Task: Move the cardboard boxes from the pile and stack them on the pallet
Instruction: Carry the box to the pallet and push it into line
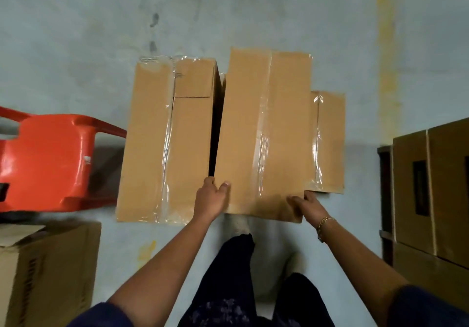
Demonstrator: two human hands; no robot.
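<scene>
Three taped cardboard boxes sit on the grey floor ahead of me. The middle box point(264, 133) is the tallest. My left hand point(212, 198) grips its near left corner, fingers reaching into the gap beside the left box point(165, 144). At the near right corner my right hand point(305, 205) holds the same box, with its fingers curled over the edge. A smaller box point(331, 141) lies lower against the middle box's right side. On the right, stacked boxes point(431, 189) rest on a dark pallet point(384, 199).
A red plastic chair point(48, 159) lies to the left of the boxes. An open cardboard box point(48, 271) stands at the near left. My legs and feet are below the middle box. A faded yellow line point(387, 60) runs along the floor at the right.
</scene>
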